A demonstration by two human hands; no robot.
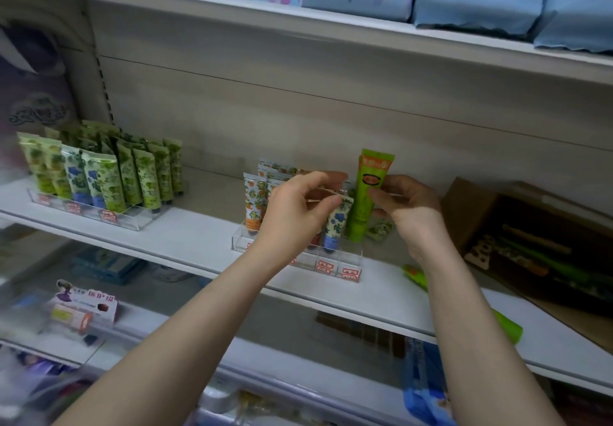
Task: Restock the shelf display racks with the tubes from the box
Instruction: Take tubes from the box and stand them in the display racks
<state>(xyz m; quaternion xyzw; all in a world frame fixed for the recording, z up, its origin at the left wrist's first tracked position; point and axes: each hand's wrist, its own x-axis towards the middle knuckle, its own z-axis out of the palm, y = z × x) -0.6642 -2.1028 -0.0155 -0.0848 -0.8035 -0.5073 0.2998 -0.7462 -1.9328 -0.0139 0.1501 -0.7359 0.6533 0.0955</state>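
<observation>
Your left hand (298, 208) is curled, thumb and fingertips pinching the crimped top of a blue-flowered tube (335, 226) — it stands cap-down, slightly tilted, in the front row of the middle acrylic rack (351, 261). Your right hand (409, 208) grips the bright green tube (366, 200) mid-body between thumb and fingers. That one's upright, cap down, at the rack's right rear, just beside the blue-flowered tube. Orange-flowered tubes (253, 200) stand in the rack's left side. A small leaf-print tube (382, 226) lies on the shelf (199, 236) behind the bright green tube. The left rack (139, 220) is packed with green and blue floral tubes (109, 180). The cardboard box (464, 220) sits open at the shelf's right end, near your right hand. Loose green tube (507, 327) lies on the shelf under your right forearm — green shows on both sides of the arm, can't tell if it's one tube or two
</observation>
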